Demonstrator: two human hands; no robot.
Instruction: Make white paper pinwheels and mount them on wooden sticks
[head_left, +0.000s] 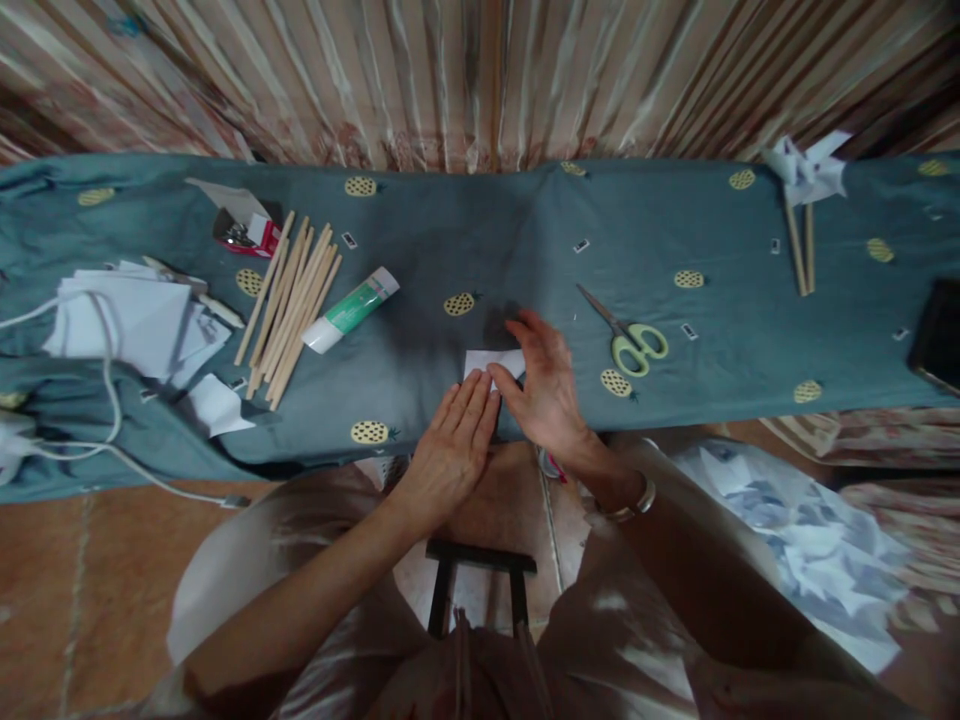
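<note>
A small white folded paper (pixel 491 362) lies on the teal pineapple-print cloth (pixel 465 240) near its front edge. My left hand (pixel 454 445) lies flat with fingers stretched out, its fingertips pressing the paper's near left corner. My right hand (pixel 544 385) rests over the paper's right side, fingers spread and flat on it. Part of the paper is hidden under both hands.
Green-handled scissors (pixel 626 335) lie to the right of my hands. A glue tube (pixel 351 310), a bundle of wooden sticks (pixel 292 300), a stapler box (pixel 251 232) and a stack of white paper (pixel 139 320) sit to the left. Paper scraps (pixel 810 545) litter the floor at right; a paper pinwheel (pixel 806 175) lies at the far right.
</note>
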